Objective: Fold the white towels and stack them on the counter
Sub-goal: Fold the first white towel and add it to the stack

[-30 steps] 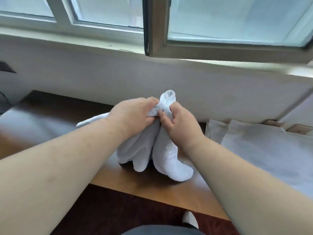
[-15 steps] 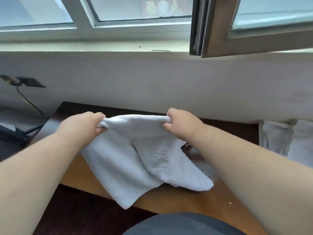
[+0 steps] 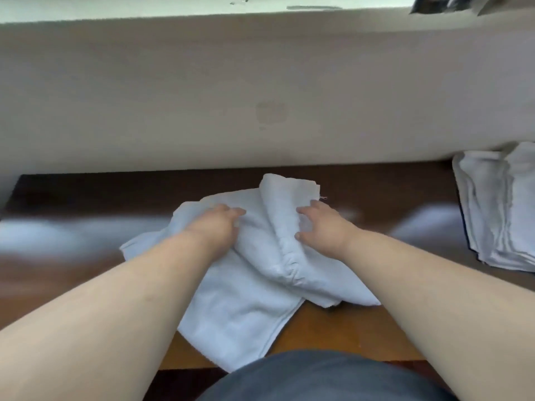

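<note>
A: Progress first, left to right. What did the surface point(image 3: 86, 235) carry on its left side?

B: Glare only, bare wood. Good open room there. Wall ran close along the far side, so no room beyond.

A: And the middle?

B: Towel point(image 3: 246, 299) lay rumpled on the surface, not yet folded. One ridge of cloth bunched up between the hands; the near corner hung past the front edge toward the person's lap. Left hand point(image 3: 214, 227) rested flat on the cloth, fingers straight and close together, pressing. Right hand point(image 3: 321, 224) sat just beside the ridge, fingers spread and slightly bent, thumb touching the cloth, nothing clearly pinched.

A: Anything done yet?

B: At far right, a stack of white towels point(image 3: 498, 209) lay against the wall, well apart from the hands, partly cut off by the frame. Looked folded, so judged as finished work. Count not readable.

A: What was left?

B: Flattening this one, folding it, moving it right onto the stack. Clear strip of surface lay between. Front edge was the risk: the overhanging corner could drag the cloth off.
</note>
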